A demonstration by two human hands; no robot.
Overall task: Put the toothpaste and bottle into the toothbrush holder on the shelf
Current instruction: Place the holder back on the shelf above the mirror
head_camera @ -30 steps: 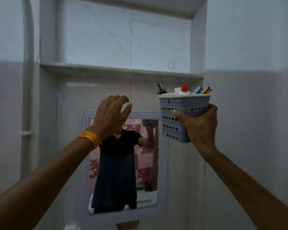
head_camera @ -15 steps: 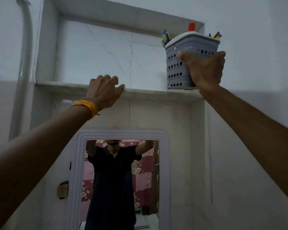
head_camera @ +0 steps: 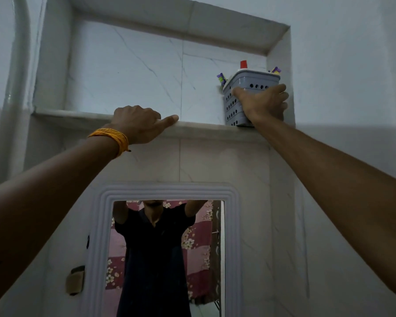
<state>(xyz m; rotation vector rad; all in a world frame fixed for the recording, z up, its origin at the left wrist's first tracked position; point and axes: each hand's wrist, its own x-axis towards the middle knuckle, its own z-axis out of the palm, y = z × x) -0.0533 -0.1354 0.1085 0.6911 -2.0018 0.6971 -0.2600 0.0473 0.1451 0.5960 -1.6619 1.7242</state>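
Observation:
The grey perforated toothbrush holder (head_camera: 232, 104) stands at the right end of the marble shelf (head_camera: 204, 130), close to the niche's right wall. My right hand (head_camera: 262, 104) is wrapped around its front. A red cap (head_camera: 243, 64) of a bottle or tube sticks up from the holder, with purple and yellow toothbrush ends (head_camera: 221, 78) at its sides. Which item the cap belongs to is hidden by the holder. My left hand (head_camera: 138, 123) rests on the shelf's front edge, fingers curled over it, an orange wristband on the wrist.
The shelf sits in a white tiled niche (head_camera: 146, 72) high on the wall. A white-framed mirror (head_camera: 167, 257) below it reflects a person in a dark shirt. A white pipe (head_camera: 14, 88) runs up the left wall.
My right hand lifted the holder from chest height up onto the shelf and set it in the right corner. My left hand rose and settled on the shelf edge.

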